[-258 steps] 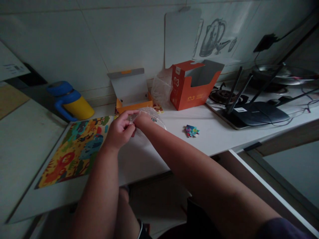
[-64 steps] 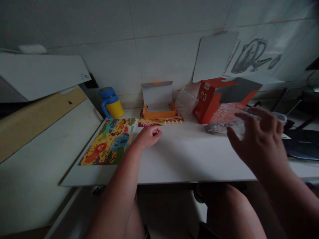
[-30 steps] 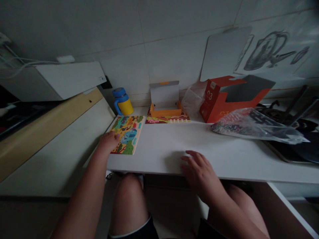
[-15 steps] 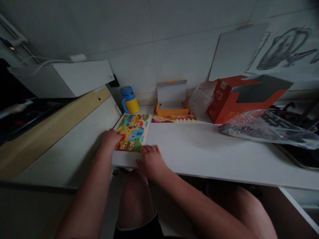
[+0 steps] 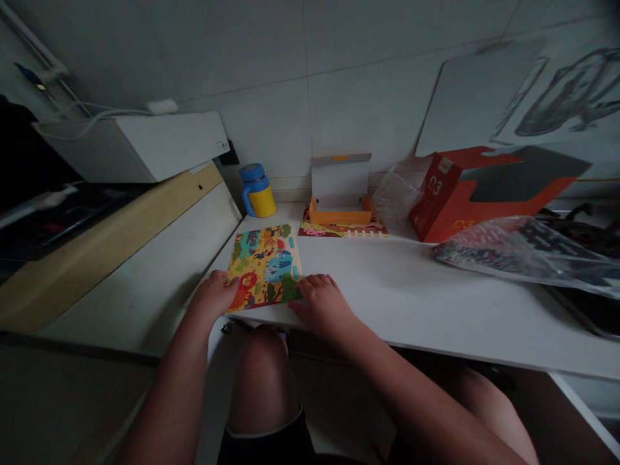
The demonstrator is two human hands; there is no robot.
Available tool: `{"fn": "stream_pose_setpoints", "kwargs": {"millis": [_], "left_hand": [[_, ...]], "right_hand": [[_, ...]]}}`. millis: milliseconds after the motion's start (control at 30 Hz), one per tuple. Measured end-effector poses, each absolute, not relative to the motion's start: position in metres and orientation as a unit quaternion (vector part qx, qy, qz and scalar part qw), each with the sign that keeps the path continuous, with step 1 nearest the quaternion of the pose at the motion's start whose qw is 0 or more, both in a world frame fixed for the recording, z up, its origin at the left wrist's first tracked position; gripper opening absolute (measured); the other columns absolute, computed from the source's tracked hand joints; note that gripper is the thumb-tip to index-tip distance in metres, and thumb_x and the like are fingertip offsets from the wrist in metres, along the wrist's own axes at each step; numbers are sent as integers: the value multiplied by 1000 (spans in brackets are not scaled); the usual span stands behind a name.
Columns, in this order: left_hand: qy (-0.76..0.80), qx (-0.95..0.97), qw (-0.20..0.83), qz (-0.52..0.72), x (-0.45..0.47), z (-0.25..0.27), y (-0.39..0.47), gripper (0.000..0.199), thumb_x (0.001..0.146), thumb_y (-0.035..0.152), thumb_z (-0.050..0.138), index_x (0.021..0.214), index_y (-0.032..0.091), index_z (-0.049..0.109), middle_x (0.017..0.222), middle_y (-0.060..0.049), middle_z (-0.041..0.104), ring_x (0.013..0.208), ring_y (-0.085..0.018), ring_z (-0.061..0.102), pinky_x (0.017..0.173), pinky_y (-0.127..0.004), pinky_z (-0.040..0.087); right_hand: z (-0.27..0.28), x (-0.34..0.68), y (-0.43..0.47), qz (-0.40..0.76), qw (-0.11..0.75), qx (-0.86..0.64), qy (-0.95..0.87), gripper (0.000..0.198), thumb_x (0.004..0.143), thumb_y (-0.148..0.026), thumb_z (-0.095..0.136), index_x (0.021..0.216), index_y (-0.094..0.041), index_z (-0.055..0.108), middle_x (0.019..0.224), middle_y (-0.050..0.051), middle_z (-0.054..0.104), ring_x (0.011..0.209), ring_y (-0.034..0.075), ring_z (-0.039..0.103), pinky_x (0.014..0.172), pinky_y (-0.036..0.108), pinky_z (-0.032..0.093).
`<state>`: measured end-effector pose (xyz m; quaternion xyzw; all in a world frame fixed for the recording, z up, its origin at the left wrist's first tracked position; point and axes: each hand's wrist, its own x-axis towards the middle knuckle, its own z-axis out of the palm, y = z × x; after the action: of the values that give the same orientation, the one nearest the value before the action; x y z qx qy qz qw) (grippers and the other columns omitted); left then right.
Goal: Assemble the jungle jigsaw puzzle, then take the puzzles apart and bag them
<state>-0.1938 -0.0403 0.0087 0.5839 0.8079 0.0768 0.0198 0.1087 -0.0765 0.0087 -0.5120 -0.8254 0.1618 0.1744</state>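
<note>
A thin, square illustrated board with cartoon animals and trees lies at the left end of the white desk, near its front edge. My left hand holds its lower left side, with the thumb on top and the other fingers hidden at the edge. At the lower right corner, my right hand grips the board with its fingers bent close together. Whether it is a puzzle or a book cannot be made out.
Behind the board stands a blue and yellow mug. An open orange box rests on a patterned sheet. To the right are a red-orange carton and a clear plastic bag. A pale cabinet side borders the left.
Both hands have drawn the board nearer to me and a little to the right. It has turned slightly, and its near edge is now close to the desk's front edge.
</note>
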Motion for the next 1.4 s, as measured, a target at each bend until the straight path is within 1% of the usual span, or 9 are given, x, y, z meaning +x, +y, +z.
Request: {"fn": "stream_pose_setpoints", "kwargs": {"millis": [200, 300, 467, 567, 700, 767, 967, 1200, 1400], "left_hand": [[776, 568, 172, 213, -151, 2, -102, 44, 95, 54, 55, 126, 23, 58, 112, -12, 78, 100, -29, 77, 85, -37, 59], [744, 576, 213, 265, -122, 0, -123, 41, 93, 55, 58, 123, 27, 58, 114, -10, 77, 99, -28, 77, 92, -42, 61], [706, 609, 237, 274, -101, 4, -141, 45, 94, 61, 56, 126, 30, 58, 122, -9, 75, 100, -26, 77, 88, -39, 62], [721, 620, 190, 242, -116, 8, -123, 39, 98, 58, 51, 123, 29, 59, 116, -8, 78, 102, -26, 77, 92, -37, 61], [740, 645, 41, 187, -149, 12, -55, 35, 105, 43, 40, 123, 22, 61, 133, -15, 74, 124, -27, 70, 108, -40, 54], [742, 646, 18, 178, -163, 11, -14, 36, 104, 36, 40, 126, 16, 61, 142, -20, 68, 137, -29, 62, 117, -41, 46], [730, 670, -9, 134, -187, 6, 55, 36, 99, 31, 47, 122, 12, 66, 133, -23, 72, 130, -32, 66, 115, -41, 47], [692, 709, -53, 125, -183, -12, 25, 37, 101, 34, 45, 122, 13, 67, 131, -21, 71, 133, -33, 60, 121, -44, 41], [677, 722, -75, 125, -151, -25, -36, 43, 102, 43, 47, 126, 13, 67, 127, -21, 68, 127, -37, 60, 116, -50, 44]], "right_hand": [[10, 153, -62, 113, 151, -564, -804, 27, 104, -38, 60, 109, -18, 77, 113, 13, 78, 113, 30, 66, 103, 42, 46], [10, 161, -61, 93, 163, -588, -787, 29, 105, -36, 57, 117, -17, 75, 119, 16, 77, 116, 33, 64, 101, 44, 47], [3, 138, -82, 71, 202, -530, -820, 31, 106, -36, 57, 125, -18, 73, 131, 15, 73, 124, 32, 61, 112, 46, 43], [-6, 109, -101, 90, 209, -460, -858, 50, 103, -48, 62, 140, -14, 67, 151, 18, 63, 139, 36, 54, 124, 51, 35], [-16, 70, -112, 126, 177, -411, -885, 76, 98, -64, 65, 152, -11, 59, 168, 22, 44, 153, 42, 41, 127, 59, 30], [-20, 58, -111, 136, 166, -418, -883, 74, 100, -59, 64, 156, -12, 55, 170, 21, 40, 156, 41, 37, 127, 61, 30], [-30, 57, -107, 132, 168, -431, -877, 54, 110, -41, 46, 157, -15, 54, 171, 17, 40, 158, 37, 35, 128, 61, 29], [-34, 100, -112, 119, 167, -425, -882, 51, 112, -36, 44, 158, -16, 54, 170, 12, 42, 157, 36, 39, 129, 60, 29], [-39, 181, -118, 88, 138, -398, -903, 58, 110, -23, 47, 167, -26, 41, 172, 4, 35, 161, 30, 32, 131, 58, 28]]}}
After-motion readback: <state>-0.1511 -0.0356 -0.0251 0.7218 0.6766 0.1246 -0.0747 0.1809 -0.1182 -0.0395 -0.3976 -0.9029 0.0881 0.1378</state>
